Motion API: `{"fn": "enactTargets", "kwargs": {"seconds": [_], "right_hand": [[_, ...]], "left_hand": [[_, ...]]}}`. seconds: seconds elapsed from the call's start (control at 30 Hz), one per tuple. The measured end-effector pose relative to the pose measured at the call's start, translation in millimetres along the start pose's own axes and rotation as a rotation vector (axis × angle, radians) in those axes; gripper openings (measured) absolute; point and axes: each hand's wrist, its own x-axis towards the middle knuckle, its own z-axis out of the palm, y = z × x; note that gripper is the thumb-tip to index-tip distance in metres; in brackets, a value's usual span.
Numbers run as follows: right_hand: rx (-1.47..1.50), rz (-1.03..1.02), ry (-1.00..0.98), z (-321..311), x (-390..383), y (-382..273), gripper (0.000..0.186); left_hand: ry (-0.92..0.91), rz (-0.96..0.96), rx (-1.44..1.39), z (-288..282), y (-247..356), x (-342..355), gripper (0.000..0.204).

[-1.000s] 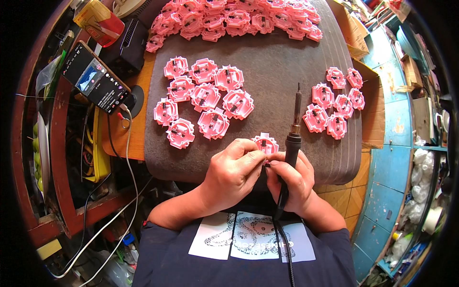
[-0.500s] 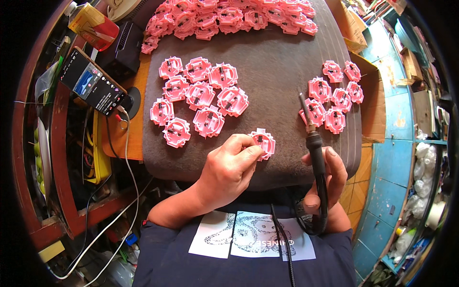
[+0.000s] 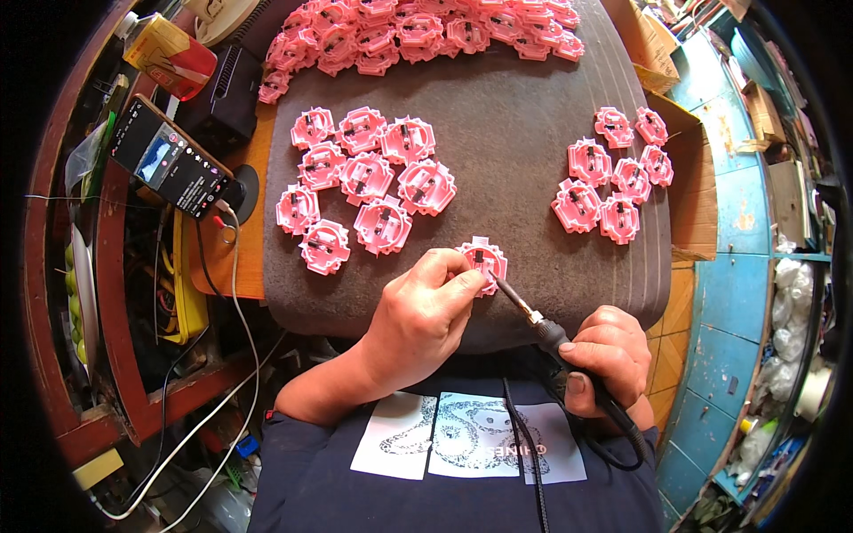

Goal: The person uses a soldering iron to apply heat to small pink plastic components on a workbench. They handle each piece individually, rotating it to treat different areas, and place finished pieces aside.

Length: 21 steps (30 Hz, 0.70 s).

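Near the front edge of the dark work surface (image 3: 524, 133) lies a pink plastic housing (image 3: 480, 252) with a small black piece inside. My left hand (image 3: 422, 306) is closed in a pinch over its left and lower part. Whatever lies between the thumb and forefinger is too small and hidden to make out. My right hand (image 3: 609, 360) is wrapped round the dark handle of a soldering iron (image 3: 551, 336). The iron points up and left, its tip at the housing beside my left fingertips; actual contact cannot be made out.
Several similar housings (image 3: 366, 176) lie at left, several more (image 3: 589, 163) at right, and a large pile (image 3: 418, 31) at the back. A phone on a stand (image 3: 169, 160), a bottle (image 3: 173, 58) and a white cable (image 3: 240, 293) are at left. A cardboard box (image 3: 693, 186) adjoins the right edge.
My right hand has turned the soldering iron from nearly upright to a leftward slant, bringing its tip to the housing. My left hand keeps its pinch there. The whole view has shifted slightly.
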Motion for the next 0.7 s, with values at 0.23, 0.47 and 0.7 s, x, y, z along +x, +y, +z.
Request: {"fn": "enactTargets", "kwargs": {"seconds": [0.23,0.47,0.7], "right_hand": [[0.005,-0.007,-0.019,0.3,1.7,-1.2,0.026],[-0.01,-0.018,-0.013,1.1,3.2,-2.1,0.026],[-0.008,-0.014,-0.011,2.6,3.6,-2.6,0.026]], "left_hand": [[0.0,0.009,0.007,1.8,-0.5,-1.5,0.026],[-0.007,0.019,0.02,0.3,0.2,-0.6,0.025],[-0.001,0.022,0.007,1.4,0.2,-0.6,0.026]]}}
